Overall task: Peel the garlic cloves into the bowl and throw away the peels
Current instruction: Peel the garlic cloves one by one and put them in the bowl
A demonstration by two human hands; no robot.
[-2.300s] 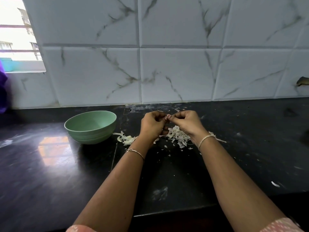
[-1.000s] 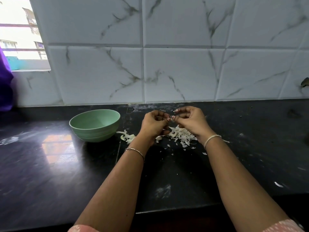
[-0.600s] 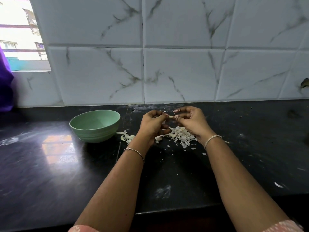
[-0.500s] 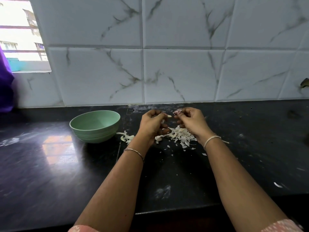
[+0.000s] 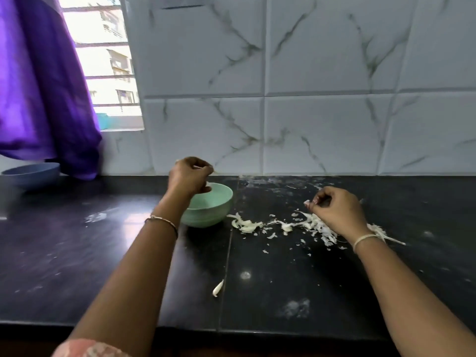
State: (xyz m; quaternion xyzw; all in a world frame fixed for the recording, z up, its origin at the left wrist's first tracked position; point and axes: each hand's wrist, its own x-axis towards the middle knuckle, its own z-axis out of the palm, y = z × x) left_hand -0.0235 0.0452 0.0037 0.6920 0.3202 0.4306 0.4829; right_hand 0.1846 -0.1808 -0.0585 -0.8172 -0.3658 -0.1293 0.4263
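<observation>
Black stone countertop (image 5: 77, 253) runs below a white marble-veined tile wall (image 5: 322, 73), with a purple curtain (image 5: 46, 86) and a shallow blue bowl (image 5: 31, 173) at the far left. A round pale-green bowl (image 5: 208, 212) stands near the wall. The left hand (image 5: 186, 177) hovers over its rim, fingers curled, pinching a thin pale sliver (image 5: 214, 171); whether it is clove or skin cannot be told. White papery garlic peels (image 5: 319, 228) lie scattered just right of the bowl. The right hand (image 5: 336, 208) is curled above them; whether it holds anything cannot be told. One pale curved piece (image 5: 218, 288) lies apart, nearer the counter's front edge.
</observation>
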